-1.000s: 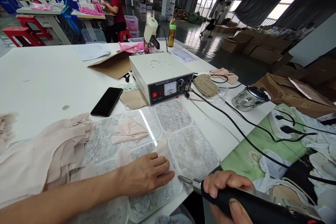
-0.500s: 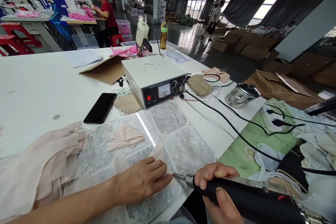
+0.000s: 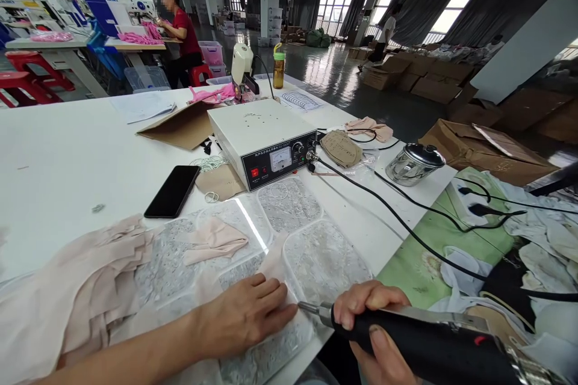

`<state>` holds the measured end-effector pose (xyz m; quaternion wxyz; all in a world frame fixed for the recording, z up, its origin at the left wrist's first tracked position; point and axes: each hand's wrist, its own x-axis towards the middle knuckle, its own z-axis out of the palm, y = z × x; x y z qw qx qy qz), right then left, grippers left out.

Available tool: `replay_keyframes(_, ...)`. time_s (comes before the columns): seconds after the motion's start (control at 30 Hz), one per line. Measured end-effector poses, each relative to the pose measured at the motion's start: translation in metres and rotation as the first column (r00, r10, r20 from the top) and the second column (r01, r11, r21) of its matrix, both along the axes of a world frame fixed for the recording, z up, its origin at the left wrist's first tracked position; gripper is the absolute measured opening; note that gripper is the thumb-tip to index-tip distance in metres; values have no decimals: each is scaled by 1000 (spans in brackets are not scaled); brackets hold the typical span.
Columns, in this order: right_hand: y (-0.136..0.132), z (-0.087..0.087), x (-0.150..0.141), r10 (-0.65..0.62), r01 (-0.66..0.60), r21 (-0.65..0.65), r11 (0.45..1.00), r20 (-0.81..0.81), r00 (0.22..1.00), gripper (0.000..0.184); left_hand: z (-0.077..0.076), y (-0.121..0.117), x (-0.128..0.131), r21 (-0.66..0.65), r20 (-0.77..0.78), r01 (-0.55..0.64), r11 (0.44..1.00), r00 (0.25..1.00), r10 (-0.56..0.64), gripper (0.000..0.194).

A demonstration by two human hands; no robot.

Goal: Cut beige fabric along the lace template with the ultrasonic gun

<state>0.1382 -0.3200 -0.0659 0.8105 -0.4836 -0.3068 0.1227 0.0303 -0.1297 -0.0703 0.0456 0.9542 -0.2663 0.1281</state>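
My left hand [image 3: 246,316] presses down on a pale pink fabric piece [image 3: 273,260], its fingers bent and close together. Part of that fabric is hidden beneath the hand. In my right hand [image 3: 374,313] is the black handle of an ultrasonic hand tool [image 3: 424,340]. The tool's metal tip points left and sits close to my left fingertips; whether it touches the cloth I cannot tell. Beneath the fabric lies a clear patterned mat [image 3: 327,252]. A folded pink piece [image 3: 217,239] rests farther up, and a stack of pink fabric pieces [image 3: 85,289] spreads out at left.
A control box [image 3: 262,132] with a dial stands mid-table, with a black cable [image 3: 388,198] running right. Around it are a phone [image 3: 172,191], a steel mug [image 3: 414,163], and a bottle [image 3: 279,69]. Garments [image 3: 542,252] lie at right. A person in red [image 3: 183,27] sits behind.
Both hands and the tool stay almost in place. The view has shifted slightly. In the background, a walking person has moved right.
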Motion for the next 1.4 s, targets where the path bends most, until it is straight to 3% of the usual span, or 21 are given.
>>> replay_keyframes(0.4, -10, -7, -1, 26, -24, -34, 999, 46, 999, 7, 0, 2, -3, -9, 22, 17, 1000, 1000, -17, 29)
replay_keyframes(0.6, -11, -5, -2, 45, -46, -32, 998, -12, 999, 7, 0, 3, -4, 10, 46, -4, 1000, 999, 3, 30)
replay_keyframes(0.93, 14, -2, 0, -11, 11, 40, 999, -7, 1000, 10, -4, 1, -5, 17, 23, -38, 999, 999, 37, 26)
replay_keyframes(1.3, 19, -5, 7, 34, -28, -59, 998, 110, 993, 12, -2, 1, -5, -20, 14, -48, 999, 999, 48, 28)
replay_keyframes(1.4, 19, -3, 6, 23, -21, -41, 999, 57, 998, 11, -1, 1, -5, -25, 20, -49, 998, 999, 50, 28)
